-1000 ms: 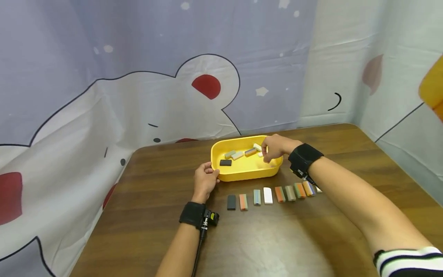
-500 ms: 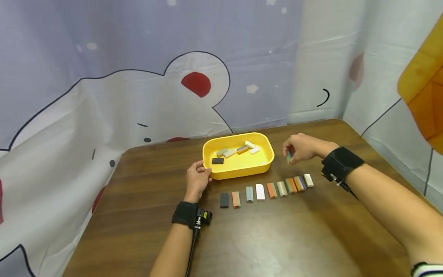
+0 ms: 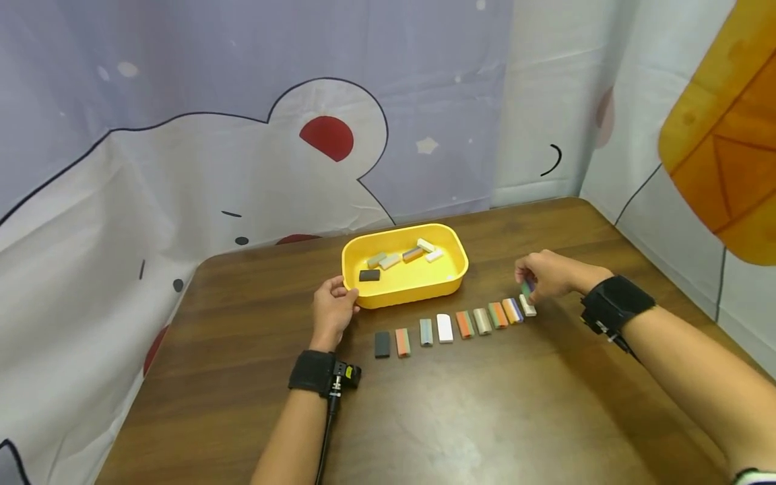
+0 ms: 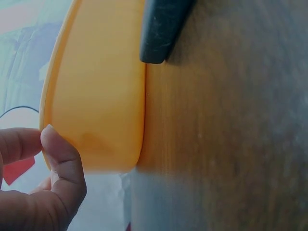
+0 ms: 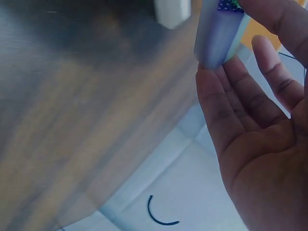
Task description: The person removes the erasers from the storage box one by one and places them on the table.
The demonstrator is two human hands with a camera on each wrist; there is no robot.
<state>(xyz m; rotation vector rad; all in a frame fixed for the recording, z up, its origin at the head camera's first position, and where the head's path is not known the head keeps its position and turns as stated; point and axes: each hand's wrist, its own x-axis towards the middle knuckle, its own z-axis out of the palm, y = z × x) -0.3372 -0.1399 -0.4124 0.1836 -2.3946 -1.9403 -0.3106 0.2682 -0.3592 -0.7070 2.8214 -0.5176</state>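
My left hand (image 3: 331, 312) pinches the near-left corner of a yellow plastic tray (image 3: 405, 297), thumb and fingertips on its rim (image 4: 57, 101). At the right, my right hand (image 3: 550, 274) holds a small purple-and-green block (image 5: 217, 38) between thumb and fingers; dark berry print shows on it. That block is close over a cream block (image 3: 527, 306), the rightmost of a row on the wooden table. Leftwards the row continues with a blue-and-yellow striped block (image 3: 512, 310), several other striped ones, a white block (image 3: 445, 329) and a black block (image 3: 382, 345).
Inside the tray lie a black block (image 3: 369, 275), an orange-and-purple block (image 3: 413, 254) and several pale ones. The wooden table (image 3: 461, 411) ends at a patterned curtain (image 3: 242, 168) behind and at the right. A cable (image 3: 327, 431) runs along the left forearm.
The right hand has come out of the tray with the purple-and-green block and moved right and down to the row's right end. The left hand keeps its grip on the tray.
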